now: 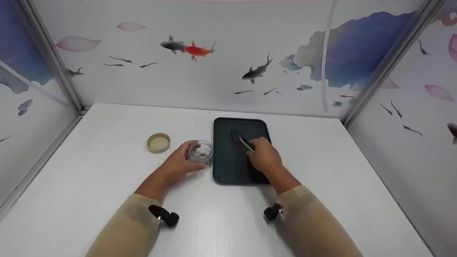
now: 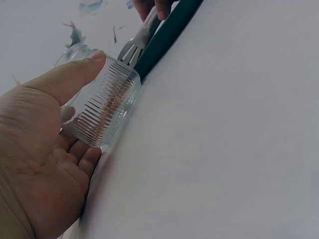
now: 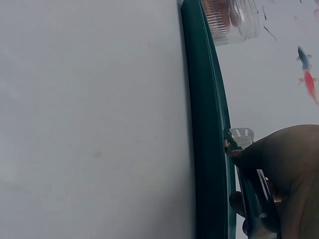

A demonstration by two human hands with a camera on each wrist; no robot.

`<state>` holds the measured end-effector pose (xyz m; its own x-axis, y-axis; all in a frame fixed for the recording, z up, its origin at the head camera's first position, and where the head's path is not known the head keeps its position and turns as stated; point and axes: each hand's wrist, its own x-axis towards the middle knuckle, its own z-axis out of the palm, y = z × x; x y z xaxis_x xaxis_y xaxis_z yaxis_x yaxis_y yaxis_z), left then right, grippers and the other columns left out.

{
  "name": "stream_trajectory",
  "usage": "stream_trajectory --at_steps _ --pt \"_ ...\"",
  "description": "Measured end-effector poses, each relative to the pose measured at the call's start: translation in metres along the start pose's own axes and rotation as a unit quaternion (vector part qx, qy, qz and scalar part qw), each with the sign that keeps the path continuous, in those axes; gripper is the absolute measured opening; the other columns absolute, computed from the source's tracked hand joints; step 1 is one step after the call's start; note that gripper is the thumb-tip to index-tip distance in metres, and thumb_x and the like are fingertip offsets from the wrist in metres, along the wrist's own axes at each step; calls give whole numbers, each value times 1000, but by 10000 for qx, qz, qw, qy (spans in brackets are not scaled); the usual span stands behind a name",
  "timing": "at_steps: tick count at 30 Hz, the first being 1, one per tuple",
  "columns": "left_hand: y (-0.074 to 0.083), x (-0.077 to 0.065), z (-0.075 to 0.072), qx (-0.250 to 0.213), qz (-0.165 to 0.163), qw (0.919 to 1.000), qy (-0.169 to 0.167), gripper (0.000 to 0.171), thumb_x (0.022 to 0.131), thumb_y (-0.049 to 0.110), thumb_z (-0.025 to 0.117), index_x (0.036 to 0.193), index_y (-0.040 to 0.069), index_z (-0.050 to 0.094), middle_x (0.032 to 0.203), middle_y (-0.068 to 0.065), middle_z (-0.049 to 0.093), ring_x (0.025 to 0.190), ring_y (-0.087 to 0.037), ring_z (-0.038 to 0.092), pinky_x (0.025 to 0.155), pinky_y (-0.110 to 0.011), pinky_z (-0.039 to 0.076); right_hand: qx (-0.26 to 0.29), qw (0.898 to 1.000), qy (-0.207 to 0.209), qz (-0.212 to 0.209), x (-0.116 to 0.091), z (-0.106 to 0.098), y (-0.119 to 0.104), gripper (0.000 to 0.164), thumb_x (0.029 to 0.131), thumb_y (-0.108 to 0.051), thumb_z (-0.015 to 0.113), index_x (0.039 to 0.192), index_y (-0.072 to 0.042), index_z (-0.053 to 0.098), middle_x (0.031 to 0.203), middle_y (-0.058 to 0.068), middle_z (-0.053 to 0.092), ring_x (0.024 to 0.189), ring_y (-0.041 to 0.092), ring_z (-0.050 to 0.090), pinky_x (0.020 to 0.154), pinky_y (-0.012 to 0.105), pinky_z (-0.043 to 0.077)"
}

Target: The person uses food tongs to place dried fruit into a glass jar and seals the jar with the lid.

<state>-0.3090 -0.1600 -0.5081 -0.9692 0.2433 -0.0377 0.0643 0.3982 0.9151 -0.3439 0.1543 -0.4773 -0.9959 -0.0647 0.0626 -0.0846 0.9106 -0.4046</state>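
My left hand (image 1: 177, 161) grips a clear glass jar (image 1: 200, 154), thumb on the near side and fingers round the far side. The jar stands upright and uncapped by the left edge of a dark green tray (image 1: 227, 169). In the left wrist view, the ribbed wall of the jar (image 2: 112, 94) shows some small brownish bits low inside. My right hand (image 1: 266, 155) holds metal tongs (image 1: 240, 138) with slotted ends over the tray, the ends pointing away to the upper left. Some dark matter lies near the tips (image 3: 230, 143) in the right wrist view.
A round tan lid (image 1: 158, 143) lies on the white table (image 1: 214, 221) to the left of the jar. Walls painted with fish (image 1: 200, 50) close off the back and both sides. A small black device (image 1: 164, 216) is strapped to each sleeve.
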Motion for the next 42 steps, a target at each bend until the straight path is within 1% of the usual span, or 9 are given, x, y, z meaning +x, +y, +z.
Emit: stream_trajectory --at_steps 6,13,16,20,23,28,31,37,42 --pt "-2 1 0 57 0 10000 33 100 84 39 93 164 22 36 166 0 49 157 -35 44 128 -52 36 76 10000 57 -31 -2 0 0 39 103 -25 72 141 -14 69 122 5 65 101 22 66 90 42 58" --pt "-2 1 -1 89 -17 10000 35 100 84 40 93 164 22 36 166 -2 48 157 -35 44 129 -52 36 237 9992 213 -221 -9 -8 -5 44 103 -25 73 145 -14 67 124 5 65 100 22 64 90 42 57" --pt "-2 2 -1 14 -36 10000 49 99 83 38 94 163 23 38 165 0 49 156 -35 45 128 -52 37 326 9987 237 -309 -13 -11 -10 45 103 -26 72 146 -15 66 126 5 65 102 22 65 90 42 58" --pt "-1 3 -1 -43 -87 9999 49 97 83 36 94 162 25 39 165 3 50 157 -35 44 128 -52 37 390 9982 209 -410 -19 -14 -19 46 104 -28 72 149 -18 64 127 3 64 100 21 64 85 39 57" --pt "-1 2 -1 -16 -91 9999 39 98 83 37 94 163 25 38 166 3 49 157 -36 43 129 -53 36 389 9979 189 -479 -25 -17 -27 47 104 -29 71 150 -21 63 126 1 64 100 19 63 83 37 56" --pt "-1 1 -2 149 14 9999 34 99 84 42 93 164 24 37 166 3 50 156 -34 45 129 -52 36 379 9965 222 -708 -35 -22 -39 47 104 -29 72 150 -20 64 126 1 65 101 16 64 86 37 58" --pt "-2 2 -2 169 66 9998 17 99 84 44 93 164 25 37 166 3 50 156 -33 45 129 -51 36 375 9956 272 -816 -41 -23 -44 46 104 -29 72 149 -21 65 125 -1 65 99 14 64 86 37 58" --pt "-2 2 -1 82 84 9999 23 100 84 42 93 164 23 36 166 2 51 156 -33 45 130 -51 35 417 9937 365 -975 -50 -23 -52 45 102 -29 75 147 -24 67 121 -4 65 95 13 63 82 35 57" --pt "-3 3 0 81 72 9999 46 100 83 40 93 164 22 37 165 1 52 156 -32 46 130 -51 34 491 9929 372 -1020 -58 -24 -58 46 101 -30 76 146 -26 67 121 -6 65 93 12 62 80 34 55"
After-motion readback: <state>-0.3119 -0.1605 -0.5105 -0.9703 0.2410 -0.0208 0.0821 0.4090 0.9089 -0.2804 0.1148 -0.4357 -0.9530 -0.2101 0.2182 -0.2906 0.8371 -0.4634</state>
